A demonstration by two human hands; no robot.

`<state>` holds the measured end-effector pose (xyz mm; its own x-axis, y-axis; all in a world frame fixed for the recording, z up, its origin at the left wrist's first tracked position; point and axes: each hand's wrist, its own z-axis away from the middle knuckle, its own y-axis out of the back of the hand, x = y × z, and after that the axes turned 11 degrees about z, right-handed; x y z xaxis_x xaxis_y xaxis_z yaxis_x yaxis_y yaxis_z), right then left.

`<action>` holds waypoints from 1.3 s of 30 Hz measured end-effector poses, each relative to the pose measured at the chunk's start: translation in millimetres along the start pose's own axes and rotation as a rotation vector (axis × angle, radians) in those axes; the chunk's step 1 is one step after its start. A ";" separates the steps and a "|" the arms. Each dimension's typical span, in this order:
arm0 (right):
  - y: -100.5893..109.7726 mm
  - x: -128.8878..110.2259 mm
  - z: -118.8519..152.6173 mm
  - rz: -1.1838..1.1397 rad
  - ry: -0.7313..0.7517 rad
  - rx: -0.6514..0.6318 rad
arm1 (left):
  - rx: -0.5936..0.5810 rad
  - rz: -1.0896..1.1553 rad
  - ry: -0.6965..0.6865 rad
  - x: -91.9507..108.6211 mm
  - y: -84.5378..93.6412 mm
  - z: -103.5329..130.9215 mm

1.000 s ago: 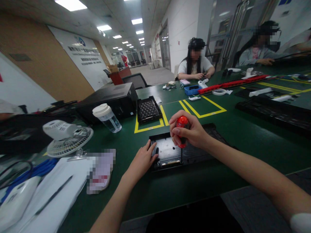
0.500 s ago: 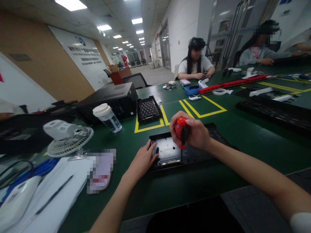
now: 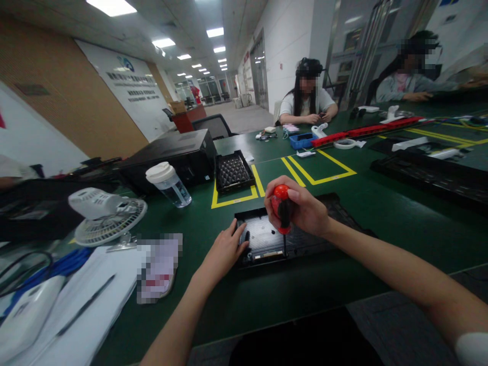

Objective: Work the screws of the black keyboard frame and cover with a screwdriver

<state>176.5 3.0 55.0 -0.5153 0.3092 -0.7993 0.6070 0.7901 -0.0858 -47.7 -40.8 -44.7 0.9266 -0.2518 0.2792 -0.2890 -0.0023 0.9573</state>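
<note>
My right hand (image 3: 305,206) is wrapped round the red and black handle of a screwdriver (image 3: 281,203). The screwdriver stands nearly upright, its thin shaft reaching down to the front part of a black panel (image 3: 261,231) that lies flat on the green table. Whether the tip sits in a screw is too small to tell. At the panel's left end rests my left hand (image 3: 229,246), fingers apart and touching the edge and inner surface. A pale metallic strip (image 3: 269,255) runs along the panel's front edge, left of the shaft. My right hand and forearm cover part of the panel.
Behind the panel lies a black tray (image 3: 234,173) with a dimpled surface, near a clear bottle (image 3: 170,185) and a black case (image 3: 171,157). Left are a white fan (image 3: 110,213), a phone (image 3: 160,269) and papers (image 3: 84,305). A person (image 3: 308,96) sits across the table.
The screwdriver handle has turned and shifted slightly left in my right hand, and the black part of its grip faces more toward me. My left hand has stayed in place.
</note>
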 end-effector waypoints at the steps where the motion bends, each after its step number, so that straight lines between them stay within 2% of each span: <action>1: 0.3 0.3 0.5 0.005 -0.007 0.000 | 0.001 0.002 -0.001 -0.2 -0.1 0.1; 10: 0.2 0.6 3.4 0.055 0.008 -0.009 | 0.005 0.012 -0.008 -2.5 -1.5 0.1; 17: -0.1 0.9 3.6 0.094 0.089 0.021 | 0.000 0.015 0.002 -0.8 0.8 0.5; 39: 2.3 1.1 4.1 0.300 0.202 0.107 | -0.010 0.015 0.010 0.1 1.4 -0.2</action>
<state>179.8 3.0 51.5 -0.4074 0.6251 -0.6658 0.8033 0.5921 0.0644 -47.9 -40.6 -43.3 0.9245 -0.2423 0.2942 -0.3006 0.0111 0.9537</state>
